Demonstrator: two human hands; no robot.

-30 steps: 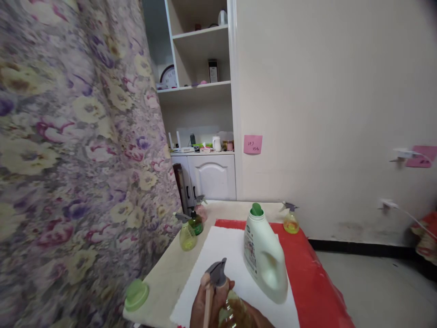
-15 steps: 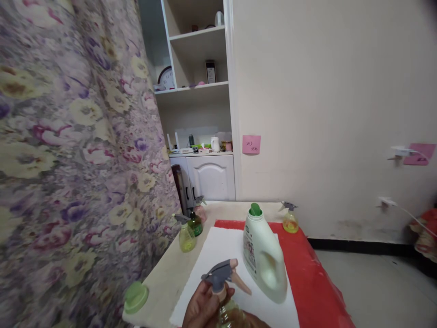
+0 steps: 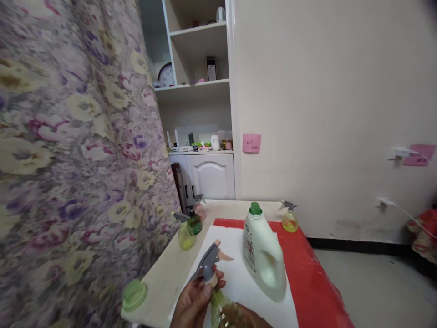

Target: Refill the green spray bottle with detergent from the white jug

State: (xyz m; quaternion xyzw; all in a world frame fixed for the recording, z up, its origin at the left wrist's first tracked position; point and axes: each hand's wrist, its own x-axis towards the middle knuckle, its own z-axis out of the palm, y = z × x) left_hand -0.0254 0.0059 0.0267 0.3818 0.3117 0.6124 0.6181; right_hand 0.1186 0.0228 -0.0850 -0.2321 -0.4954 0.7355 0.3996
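At the front of the table, my left hand is closed around the peach collar of a grey spray head, its peach nozzle and trigger pointing up and right. Just below is a clear yellow-green spray bottle, its lower part cut off by the picture edge. My right hand is wrapped round the bottle's body, partly hidden. The spray head leans at an angle over the bottle neck; whether the two are joined I cannot tell. A large pale-green detergent jug with an uncapped green spout stands to the right.
A green cap lies at the table's left corner. Along the left edge stand a yellow spray bottle, a dark green pump bottle and a pink spray bottle. Another yellow spray bottle stands back right. White paper covers red cloth.
The spray head has tipped back, its nozzle now pointing more upward, and has shifted left with my left hand. More of the bottle's neck shows beneath it. The jug has stayed in place.
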